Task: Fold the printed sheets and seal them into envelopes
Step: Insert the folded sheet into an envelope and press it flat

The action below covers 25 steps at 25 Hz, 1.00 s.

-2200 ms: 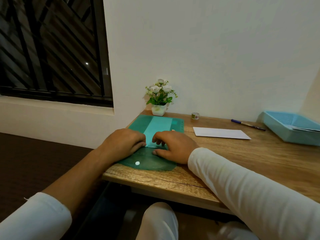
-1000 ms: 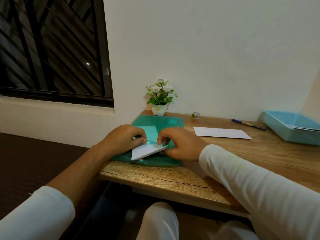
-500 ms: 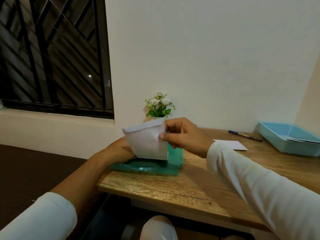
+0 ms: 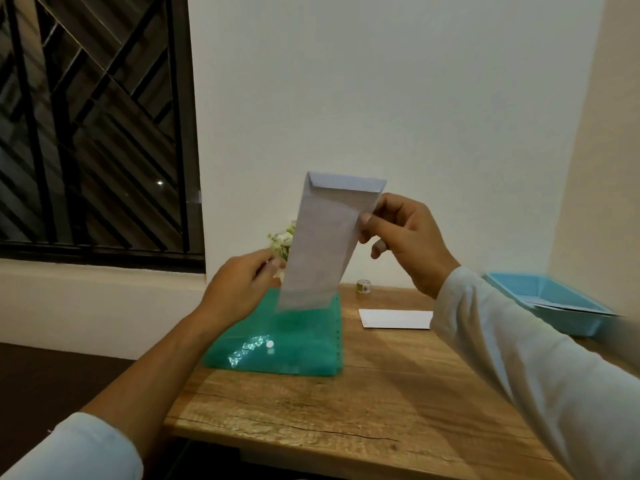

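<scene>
**Envelope in the air, not yet opened**
The right hand pinches the envelope at its 3 o'clock edge and holds it upright over the folder. The flap is at 12 o'clock and looks folded down. The left hand curls by the 8 o'clock edge; I cannot tell whether it grips. Next, probably: lift the flap, then fetch the sheet at the folder's 3 o'clock.
</scene>
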Motion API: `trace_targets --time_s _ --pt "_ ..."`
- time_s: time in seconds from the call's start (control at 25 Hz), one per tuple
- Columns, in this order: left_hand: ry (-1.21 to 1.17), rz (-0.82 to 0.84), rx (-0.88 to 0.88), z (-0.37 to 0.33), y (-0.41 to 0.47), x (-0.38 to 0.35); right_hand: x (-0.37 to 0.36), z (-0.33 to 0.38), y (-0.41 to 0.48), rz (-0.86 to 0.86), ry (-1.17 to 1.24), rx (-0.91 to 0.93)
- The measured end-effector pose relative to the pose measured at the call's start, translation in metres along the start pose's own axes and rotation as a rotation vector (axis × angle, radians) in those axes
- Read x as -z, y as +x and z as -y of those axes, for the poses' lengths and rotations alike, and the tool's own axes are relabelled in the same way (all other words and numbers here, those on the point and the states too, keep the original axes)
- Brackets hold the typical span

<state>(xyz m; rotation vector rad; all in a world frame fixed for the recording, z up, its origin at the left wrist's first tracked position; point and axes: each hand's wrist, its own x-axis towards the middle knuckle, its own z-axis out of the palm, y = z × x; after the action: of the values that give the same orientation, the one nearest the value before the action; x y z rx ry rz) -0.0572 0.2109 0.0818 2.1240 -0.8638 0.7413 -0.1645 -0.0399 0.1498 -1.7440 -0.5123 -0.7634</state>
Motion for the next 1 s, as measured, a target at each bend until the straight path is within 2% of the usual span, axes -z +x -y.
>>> trace_targets --time_s 0.08,0.2,0.28,0.4,0.52,0.68,0.8,1.0 --pt "-0.287 0.011 0.074 -0.020 0.013 -0.004 0.017 -0.004 0.003 -0.064 -0.017 0.004" --pt "-0.664 0.224 0.276 -0.053 0.026 -0.020 0.039 -0.017 0.001 -0.108 -0.031 -0.005" --pt "-0.819 0.328 0.395 -0.064 0.035 -0.036 0.050 -0.029 -0.005 -0.104 -0.031 -0.039" --pt "-0.962 0.341 0.480 -0.065 0.048 -0.064 0.062 -0.050 -0.017 -0.143 0.010 -0.118" --pt "-1.025 0.270 0.536 -0.059 0.059 -0.095 0.074 -0.074 -0.027 -0.205 0.078 -0.254" --pt "-1.013 0.224 0.582 -0.049 0.072 -0.131 0.084 -0.104 -0.036 -0.160 0.245 -0.487" --pt "-0.986 0.242 0.586 -0.040 0.080 -0.156 0.090 -0.121 -0.034 -0.125 0.306 -0.515" --pt "-0.924 0.257 0.575 -0.022 0.089 -0.188 0.103 -0.154 -0.028 -0.149 0.208 -0.531"
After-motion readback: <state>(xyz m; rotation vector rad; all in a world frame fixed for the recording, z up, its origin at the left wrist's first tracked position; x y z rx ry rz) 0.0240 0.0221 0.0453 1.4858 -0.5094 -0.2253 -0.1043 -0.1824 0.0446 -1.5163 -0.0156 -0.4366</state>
